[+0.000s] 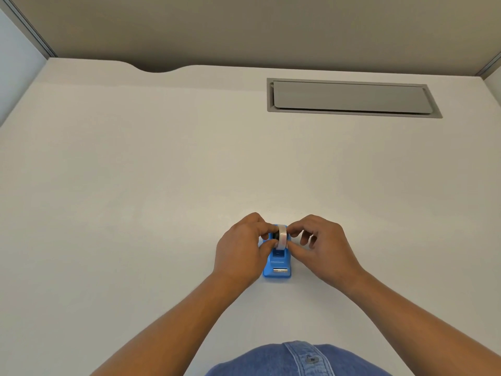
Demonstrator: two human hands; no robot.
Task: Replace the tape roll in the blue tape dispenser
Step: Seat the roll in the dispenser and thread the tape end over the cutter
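Shirt: your blue denim shirt (298, 360) fills the bottom edge, one button showing.
Forearms: both bare, reaching forward and converging over the middle of the white desk (135, 185).
Dispenser: the blue tape dispenser (278, 267) stands on the desk between your hands, its cutter end toward you.
Left hand: your left hand (241, 248) pinches the left side of the tape roll, thumb and forefinger closed against it, partly covering the dispenser's left flank.
Right hand: your right hand (322, 245) pinches the roll's right side with thumb and forefinger; the other fingers curl loosely.
Tape roll: the clear tape roll (282, 236) stands on edge at the dispenser's far end, in or just above the cradle; you cannot tell whether it is seated.
Desk hatch: a grey cable hatch (349, 97) lies closed, far right.
Partition: a beige partition (244, 31) rises behind the desk.
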